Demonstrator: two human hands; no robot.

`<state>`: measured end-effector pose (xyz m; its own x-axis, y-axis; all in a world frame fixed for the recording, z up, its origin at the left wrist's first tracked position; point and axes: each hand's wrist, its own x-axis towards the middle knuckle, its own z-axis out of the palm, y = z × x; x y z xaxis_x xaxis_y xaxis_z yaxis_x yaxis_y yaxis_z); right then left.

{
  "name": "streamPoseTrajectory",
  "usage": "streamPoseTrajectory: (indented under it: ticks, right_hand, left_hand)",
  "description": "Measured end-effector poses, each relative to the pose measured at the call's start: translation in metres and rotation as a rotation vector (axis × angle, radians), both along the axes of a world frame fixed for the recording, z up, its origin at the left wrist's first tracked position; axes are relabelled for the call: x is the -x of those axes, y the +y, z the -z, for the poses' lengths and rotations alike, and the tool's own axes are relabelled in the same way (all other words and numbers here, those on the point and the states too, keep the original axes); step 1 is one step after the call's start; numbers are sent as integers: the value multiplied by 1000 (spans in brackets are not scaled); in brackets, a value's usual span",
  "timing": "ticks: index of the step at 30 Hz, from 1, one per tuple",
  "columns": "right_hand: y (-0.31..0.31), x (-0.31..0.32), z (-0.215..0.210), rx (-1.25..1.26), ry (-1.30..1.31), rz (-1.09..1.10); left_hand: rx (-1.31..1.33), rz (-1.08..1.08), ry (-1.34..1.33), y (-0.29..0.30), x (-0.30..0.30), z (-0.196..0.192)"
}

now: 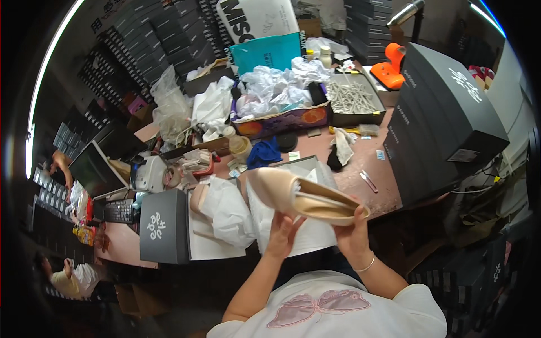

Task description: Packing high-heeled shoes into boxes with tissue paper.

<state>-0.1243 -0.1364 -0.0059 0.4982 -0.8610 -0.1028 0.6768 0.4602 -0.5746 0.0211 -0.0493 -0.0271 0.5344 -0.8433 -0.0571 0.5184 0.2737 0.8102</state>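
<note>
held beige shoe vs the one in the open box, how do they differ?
The held shoe is bare, up in the air between the left hand and right hand. The boxed shoe sits in the open shoe box, mostly wrapped in white tissue paper. The held shoe shows its insole; the boxed one shows only one end. Both are beige.

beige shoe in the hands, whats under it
Under the beige shoe lies white tissue paper in an open shoe box. The left hand and right hand hold the shoe. The box's contents beneath stay covered.
</note>
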Motion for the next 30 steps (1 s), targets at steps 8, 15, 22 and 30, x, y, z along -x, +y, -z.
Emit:
streamPoseTrajectory:
  ticks: [8,15,22,30]
  right_hand:
    - [0,-18,-35,1093,712,-398]
    - [-25,-30,-30,1117,831,-824]
    - [-231,-68,-76,2086,1406,904]
    - [-47,-94,-45,2012,930,-104]
  left_hand:
    - [108,-64,260,19,-17,-29]
    - [-44,-145,-334,25,-34,1]
    - [52,130,523,-2,-43,-49]
    - [-15,-33,552,5,-19,-36]
